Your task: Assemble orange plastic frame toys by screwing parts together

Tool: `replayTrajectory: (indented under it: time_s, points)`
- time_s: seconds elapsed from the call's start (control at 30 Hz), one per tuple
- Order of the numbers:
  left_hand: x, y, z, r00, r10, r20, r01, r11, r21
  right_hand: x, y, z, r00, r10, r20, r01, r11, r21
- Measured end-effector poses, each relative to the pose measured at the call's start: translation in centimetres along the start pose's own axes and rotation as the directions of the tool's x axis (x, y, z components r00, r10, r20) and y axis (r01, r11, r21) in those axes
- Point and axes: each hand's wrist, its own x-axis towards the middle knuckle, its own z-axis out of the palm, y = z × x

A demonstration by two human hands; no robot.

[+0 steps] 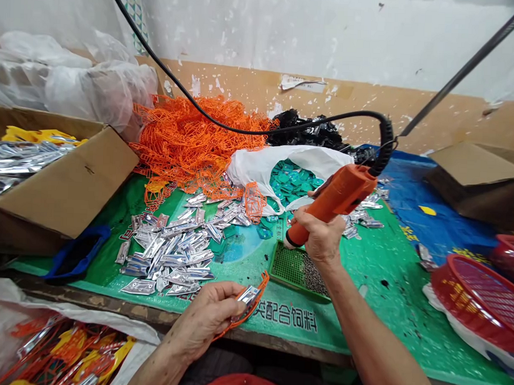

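Note:
Near the table's front edge, my left hand [206, 314] pinches an orange plastic frame [260, 291] with a shiny silver metal piece [248, 296] lying against it. My right hand [321, 234] is wrapped round an orange electric screwdriver [335, 198], its tip pointing down and left. Below that tip lies a green perforated tray [286, 266] with many small screws [315, 276] at its right end. A heap of silver metal pieces [174, 251] spreads left of the tray. Behind it sits a white bag [258, 164] of teal plastic pieces [293, 180].
Orange frames [200, 134] are piled at the back, beside black parts [310, 130]. Cardboard boxes [67, 186] flank both sides. A red basket [476, 295] stands at right, and an open sack [63, 306] is at lower left. A black cable [242, 130] hangs across to the screwdriver.

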Motion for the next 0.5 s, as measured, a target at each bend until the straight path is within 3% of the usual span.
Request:
replayTrajectory:
  time_s: [0.5]
  points:
    - [0.0,-0.1,1.1,1.0,-0.002,0.031,0.002,1.0,0.007,-0.5,-0.3,0.1,1.0,-0.004,0.003,0.004,1.0,-0.028]
